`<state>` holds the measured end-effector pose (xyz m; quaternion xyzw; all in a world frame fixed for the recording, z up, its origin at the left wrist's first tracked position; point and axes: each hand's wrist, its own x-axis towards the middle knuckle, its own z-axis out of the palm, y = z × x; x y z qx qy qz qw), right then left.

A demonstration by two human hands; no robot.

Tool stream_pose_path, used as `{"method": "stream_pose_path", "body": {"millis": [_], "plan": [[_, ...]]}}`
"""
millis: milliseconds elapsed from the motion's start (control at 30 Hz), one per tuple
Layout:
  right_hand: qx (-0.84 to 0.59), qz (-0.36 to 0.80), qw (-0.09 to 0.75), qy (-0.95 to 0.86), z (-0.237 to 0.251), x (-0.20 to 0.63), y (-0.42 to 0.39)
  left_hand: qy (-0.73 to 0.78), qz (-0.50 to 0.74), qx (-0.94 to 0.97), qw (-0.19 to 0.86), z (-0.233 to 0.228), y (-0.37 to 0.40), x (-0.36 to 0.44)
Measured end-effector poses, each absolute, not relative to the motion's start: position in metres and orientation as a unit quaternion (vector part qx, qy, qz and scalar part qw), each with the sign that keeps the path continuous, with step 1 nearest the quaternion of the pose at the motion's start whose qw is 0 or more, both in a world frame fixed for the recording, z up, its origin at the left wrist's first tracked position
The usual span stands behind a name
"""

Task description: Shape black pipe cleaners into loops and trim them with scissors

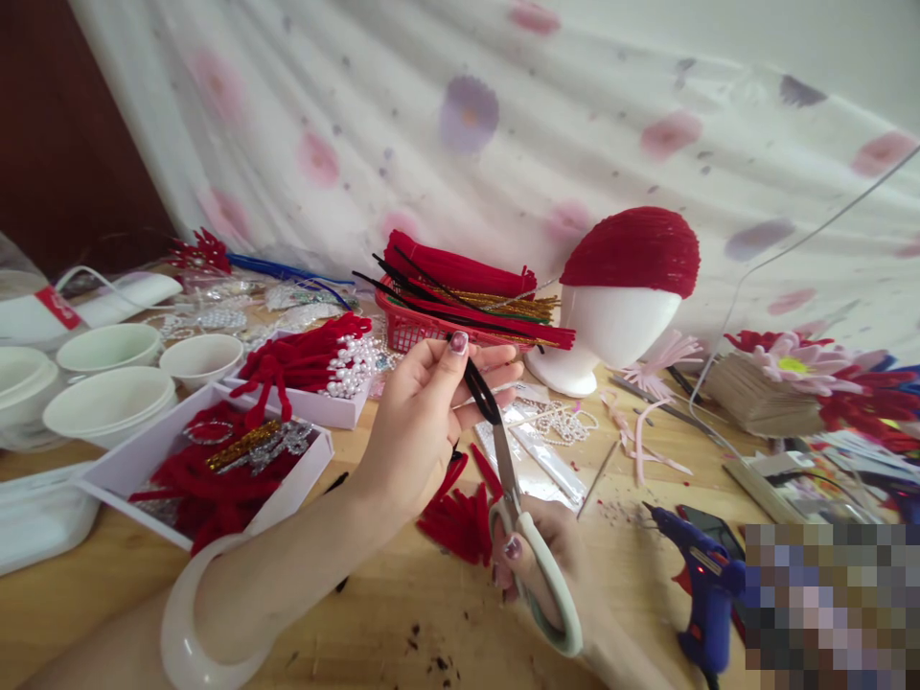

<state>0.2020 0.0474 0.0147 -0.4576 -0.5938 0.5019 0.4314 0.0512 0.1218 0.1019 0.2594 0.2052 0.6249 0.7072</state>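
Left hand (424, 407): raised above the table (374, 623), fingers pinched on a short black pipe cleaner piece (478, 388), which is held between thumb and fingertips and slants down to the right. A pale bangle (183, 632) is worn on the left wrist.

Right hand (546, 561): lower and nearer the camera, closed through the pale green handles of a pair of scissors (514, 498). The blades are pointed up and left, and their tips are set at the lower end of the black piece, just below the left fingertips.

Directly beneath the hands: a heap of cut red pipe cleaner pieces (460, 517) is laid on the wood, with dark trimmings scattered nearer the camera.

Left of the hands: two white trays (287, 489) filled with red shaped pieces, gold trim and pearl beads; beyond them, stacked white bowls (107, 402).

Behind the hands: a red basket (417, 331) loaded with red, black and gold pipe cleaners. To its right, a white foam head form (610, 331) is capped in red.

Right of the hands: a blue glue gun (701, 575) is laid on the table, well clear of the scissors; farther back, pink strips and a pink-and-red flower piece (797, 369). A floral cloth (503, 125) is hung behind everything.
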Motion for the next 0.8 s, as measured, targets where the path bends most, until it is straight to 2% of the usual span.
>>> {"method": "stream_pose_path", "body": {"millis": [233, 800], "plan": [[-0.422, 0.486, 0.448, -0.621, 0.0146, 0.2021, 0.0505, 0.202, 0.616, 0.249, 0.720, 0.0999, 0.1219, 0.0512], [-0.461, 0.517, 0.439, -0.573, 0.0084, 0.2079, 0.0511, 0.196, 0.623, 0.273, 0.706, 0.0970, 0.1196, 0.0539]]}}
